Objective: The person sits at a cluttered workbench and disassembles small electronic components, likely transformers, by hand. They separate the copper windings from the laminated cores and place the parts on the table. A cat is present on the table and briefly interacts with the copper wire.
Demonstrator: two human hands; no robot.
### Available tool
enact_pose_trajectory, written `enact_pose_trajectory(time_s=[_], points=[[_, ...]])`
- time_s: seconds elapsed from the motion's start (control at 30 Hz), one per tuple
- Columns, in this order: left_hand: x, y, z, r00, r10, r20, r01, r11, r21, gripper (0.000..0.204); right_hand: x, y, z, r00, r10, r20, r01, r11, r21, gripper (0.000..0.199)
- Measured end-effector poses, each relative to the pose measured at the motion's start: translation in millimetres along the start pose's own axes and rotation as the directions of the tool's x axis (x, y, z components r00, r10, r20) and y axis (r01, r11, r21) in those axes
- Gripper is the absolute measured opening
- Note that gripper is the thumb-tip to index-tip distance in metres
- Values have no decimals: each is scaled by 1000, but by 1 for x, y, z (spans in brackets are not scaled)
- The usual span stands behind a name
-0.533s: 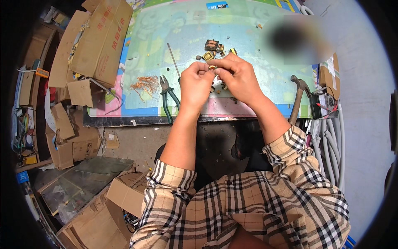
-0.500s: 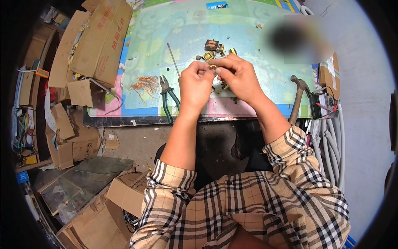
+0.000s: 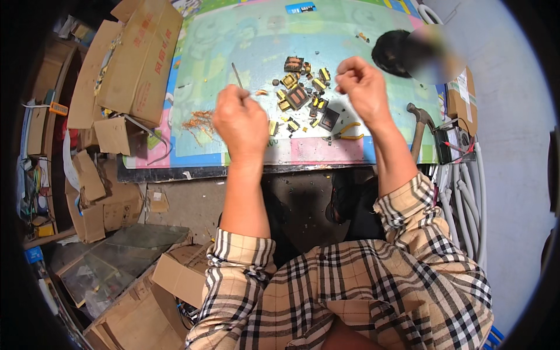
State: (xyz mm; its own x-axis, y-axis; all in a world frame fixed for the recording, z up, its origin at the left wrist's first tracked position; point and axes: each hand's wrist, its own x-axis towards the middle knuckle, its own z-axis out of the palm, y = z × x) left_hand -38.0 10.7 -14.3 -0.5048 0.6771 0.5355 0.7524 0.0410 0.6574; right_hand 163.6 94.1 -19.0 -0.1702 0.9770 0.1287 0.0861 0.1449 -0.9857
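My left hand (image 3: 240,119) is a closed fist raised over the near left part of a colourful play mat (image 3: 245,41). My right hand (image 3: 361,87) is also closed, raised over the right of the mat. Whatever small thing either fist may hold is hidden by the fingers. Between and beyond the hands lies a scatter of small yellow and black transformer parts (image 3: 300,93). Yellow-handled pliers (image 3: 345,136) lie on the mat just below my right wrist. A thin metal rod (image 3: 236,74) sticks out past my left hand.
A tangle of copper wire (image 3: 198,121) lies left of my left hand. A hammer (image 3: 420,125) rests at the mat's right edge beside white hoses (image 3: 461,198). Cardboard boxes (image 3: 137,58) pile up on the left and on the floor (image 3: 175,274).
My hands were pressed together over the parts, working one small piece. Now they have pulled apart, the left one to the left and the right one to the right.
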Motion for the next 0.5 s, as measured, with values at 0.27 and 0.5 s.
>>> enact_pose_trajectory(time_s=[0.27,0.5], points=[[-11,15,3,957,-153,246,184,977,-110,7,-13,0,20,969,-223,106,231,970,-74,18],[-18,23,12,901,-188,390,305,915,-264,7,-24,-7,27,895,-369,249,440,816,-375,20]])
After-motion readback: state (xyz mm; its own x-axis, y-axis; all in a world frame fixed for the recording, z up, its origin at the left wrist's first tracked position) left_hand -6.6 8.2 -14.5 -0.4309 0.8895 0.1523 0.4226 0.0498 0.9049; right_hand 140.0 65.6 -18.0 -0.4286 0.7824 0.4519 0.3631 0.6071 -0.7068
